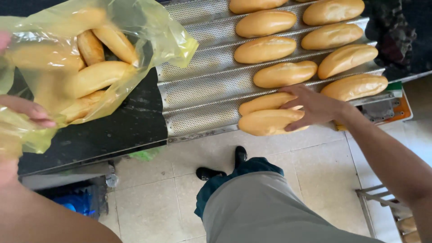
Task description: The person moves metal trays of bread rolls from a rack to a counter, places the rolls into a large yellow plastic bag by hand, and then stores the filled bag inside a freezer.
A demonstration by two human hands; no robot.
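bag held wide at left, two loaves under the right hand at the tray's front edge.
left hand pinches the rim of the yellow bag, fingers clenched on the film; bag already holds several loaves and sags over the dark counter. risk: thin film slips or tears under the load, mouth folds shut. perforated tray overhangs the counter; its front channel is at the lip. right hand grasps two loaves, stacked, fingers spread over both. risk: lower loaf rolls off the lip to the tiled floor; crust dents if squeezed.
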